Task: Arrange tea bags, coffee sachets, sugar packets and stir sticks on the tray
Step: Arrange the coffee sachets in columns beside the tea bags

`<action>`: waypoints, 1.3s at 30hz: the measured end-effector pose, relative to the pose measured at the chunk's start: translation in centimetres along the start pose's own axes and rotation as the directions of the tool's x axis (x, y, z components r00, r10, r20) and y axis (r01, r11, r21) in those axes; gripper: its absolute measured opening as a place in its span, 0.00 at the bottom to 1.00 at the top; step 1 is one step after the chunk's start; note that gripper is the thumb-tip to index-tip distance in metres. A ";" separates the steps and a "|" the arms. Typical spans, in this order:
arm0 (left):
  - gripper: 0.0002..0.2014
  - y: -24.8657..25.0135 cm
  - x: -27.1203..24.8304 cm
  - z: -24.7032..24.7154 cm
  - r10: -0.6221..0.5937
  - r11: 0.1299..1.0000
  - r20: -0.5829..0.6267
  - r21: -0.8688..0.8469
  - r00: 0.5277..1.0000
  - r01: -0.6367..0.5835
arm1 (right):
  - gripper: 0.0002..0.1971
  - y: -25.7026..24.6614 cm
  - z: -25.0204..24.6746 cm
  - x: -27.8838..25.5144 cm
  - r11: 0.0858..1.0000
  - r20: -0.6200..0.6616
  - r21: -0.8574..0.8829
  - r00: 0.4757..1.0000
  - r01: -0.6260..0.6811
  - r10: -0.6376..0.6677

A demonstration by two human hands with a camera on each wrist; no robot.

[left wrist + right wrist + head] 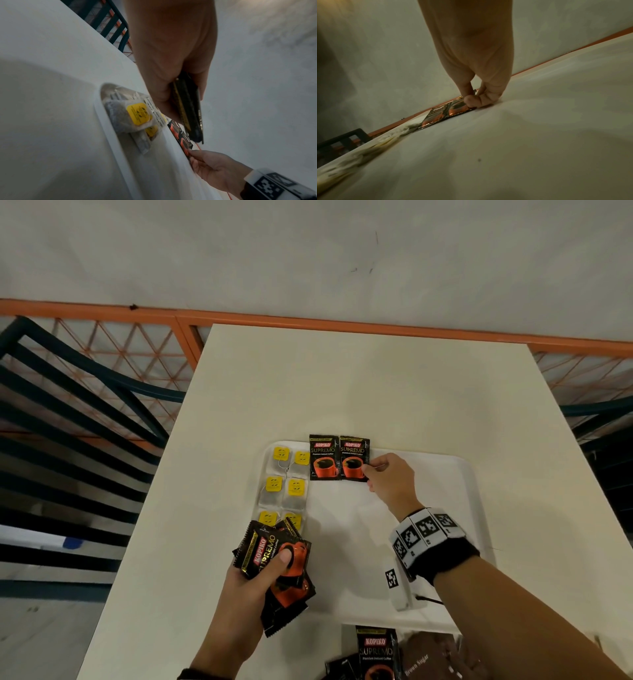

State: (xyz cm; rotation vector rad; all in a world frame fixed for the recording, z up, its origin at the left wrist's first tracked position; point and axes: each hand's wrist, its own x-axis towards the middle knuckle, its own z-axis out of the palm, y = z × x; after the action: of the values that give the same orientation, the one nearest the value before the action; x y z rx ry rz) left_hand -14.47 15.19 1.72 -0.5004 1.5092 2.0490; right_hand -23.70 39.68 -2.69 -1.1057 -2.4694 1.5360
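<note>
A white tray lies on the cream table. Several tea bags with yellow tags fill its left column, also seen in the left wrist view as tea bags. Two black Kopiko coffee sachets stand side by side at the tray's far edge. My right hand pinches the right edge of the second sachet, shown in the right wrist view as the sachet under my fingertips. My left hand grips a fanned stack of coffee sachets over the tray's near left corner, stack.
Near the front table edge lie another coffee sachet and a brown sugar packet. A white tagged device with a cable rests on the tray's near side. A dark slatted chair stands left; an orange railing runs behind.
</note>
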 end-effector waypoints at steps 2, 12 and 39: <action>0.23 0.0 0.0 0.0 0.002 1.000 0.004 0.002 1.000 -0.002 | 0.10 0.1 -0.1 -0.2 0.998 -0.025 -0.059 0.999 0.019 -0.020; 0.21 0.2 0.4 0.4 0.035 0.999 0.030 -0.009 0.999 -0.035 | 0.08 -4.0 -0.1 -9.9 0.957 0.744 0.025 0.634 0.289 -0.211; 0.24 0.4 0.0 -1.1 -0.053 0.993 0.005 -0.107 0.999 0.053 | 0.03 -0.8 1.9 -5.6 0.983 0.203 0.122 0.973 -0.139 0.113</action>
State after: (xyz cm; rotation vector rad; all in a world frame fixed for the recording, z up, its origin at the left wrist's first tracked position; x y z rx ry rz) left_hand -14.76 14.07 1.70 -0.5738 1.3752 2.0966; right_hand -20.72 34.76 -1.21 -1.1620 -2.4067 1.9041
